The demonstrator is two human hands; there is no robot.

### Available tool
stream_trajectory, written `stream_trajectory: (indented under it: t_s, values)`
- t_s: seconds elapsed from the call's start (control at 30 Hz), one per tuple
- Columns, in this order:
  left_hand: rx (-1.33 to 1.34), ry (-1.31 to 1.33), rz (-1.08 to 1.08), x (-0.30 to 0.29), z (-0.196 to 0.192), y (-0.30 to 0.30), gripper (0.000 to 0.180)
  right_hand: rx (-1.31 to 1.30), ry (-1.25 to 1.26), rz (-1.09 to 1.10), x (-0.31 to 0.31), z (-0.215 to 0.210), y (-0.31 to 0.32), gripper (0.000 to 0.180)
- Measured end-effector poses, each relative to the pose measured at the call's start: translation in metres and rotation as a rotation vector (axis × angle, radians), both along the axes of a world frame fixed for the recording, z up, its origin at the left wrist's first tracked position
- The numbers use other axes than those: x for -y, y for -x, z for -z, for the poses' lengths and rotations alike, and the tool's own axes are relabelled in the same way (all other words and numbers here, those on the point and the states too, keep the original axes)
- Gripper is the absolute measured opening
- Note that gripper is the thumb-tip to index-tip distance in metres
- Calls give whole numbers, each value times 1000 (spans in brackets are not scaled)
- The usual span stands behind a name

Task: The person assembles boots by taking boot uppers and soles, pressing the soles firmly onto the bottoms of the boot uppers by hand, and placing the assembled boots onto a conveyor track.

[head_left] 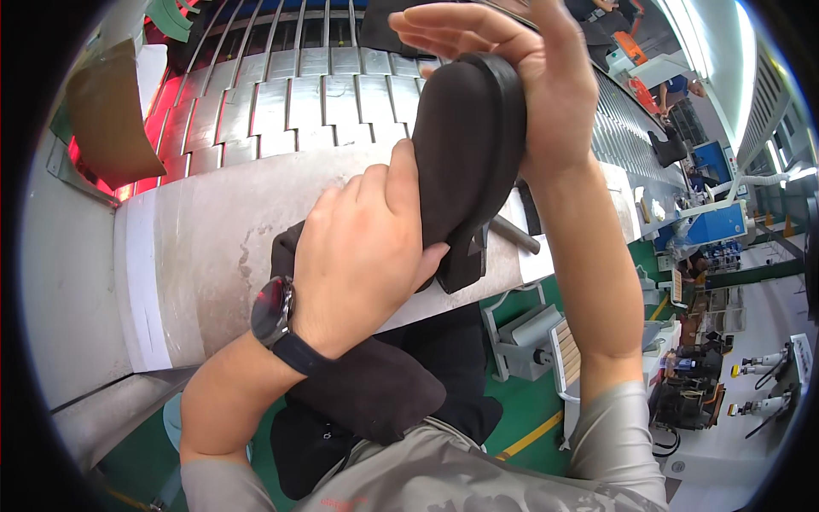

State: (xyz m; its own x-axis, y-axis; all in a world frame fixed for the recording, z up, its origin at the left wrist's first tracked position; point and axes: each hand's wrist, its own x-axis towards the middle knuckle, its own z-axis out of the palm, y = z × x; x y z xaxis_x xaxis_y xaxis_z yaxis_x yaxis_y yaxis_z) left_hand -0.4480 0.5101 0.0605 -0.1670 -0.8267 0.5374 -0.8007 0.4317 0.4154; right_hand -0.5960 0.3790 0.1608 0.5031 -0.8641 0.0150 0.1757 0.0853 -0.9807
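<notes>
W/ our L. hand (363, 239) we gripped a dark boot (456, 145) around its upper, the fingers lying over one side & the thumb near the heel (461, 268). Our R. hand (550, 102) was not closed: its palm was alongside the thick black sole (508, 136), apparently touching it, & its fingers were stretched out past the toe. So the boot was b/w our two hands, above the edge of a pale, stained workbench (205, 247), toe pointing away from us & sole turned to the R. On the L. wrist we had a dark watch (271, 311). Just beside the heel, on the bench, lay a rod-like handle (514, 234). Below our L. forearm there was a soft dark piece (375, 388); we could not tell if it belonged to the same boot. Beyond the bench ran a conveyor w/ metal slats (316, 102), & at its L. side stood a bent brown sheet (111, 115), w/ red light nearby. Farther off, upper R., we saw another dark boot (668, 148) & a co-worker in blue (676, 85). The floor (520, 405) was green.
</notes>
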Motion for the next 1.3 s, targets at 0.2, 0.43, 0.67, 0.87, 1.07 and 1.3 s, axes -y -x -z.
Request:
stream_trajectory:
  t_s: [0.2,0.43,0.67,0.87,1.07,1.3]
  values:
    - [-28,2,-14,-2,-3,4,100,-295,202,90,-15,-19,-6,67]
    - [-85,85,92,-5,-5,-10,96,-482,662,-9,-29,-33,-11,40]
    - [-69,-44,384,-36,-15,-25,104,-651,1212,-154,-61,-49,17,51]
    - [54,-206,183,-125,14,-19,111,-1145,955,-18,-55,-71,12,89]
    - [-163,12,29,-102,51,-7,96,-1261,532,46,-32,-54,23,109]
    - [-240,-87,78,-125,12,-67,72,-725,-13,187,-32,33,87,91]
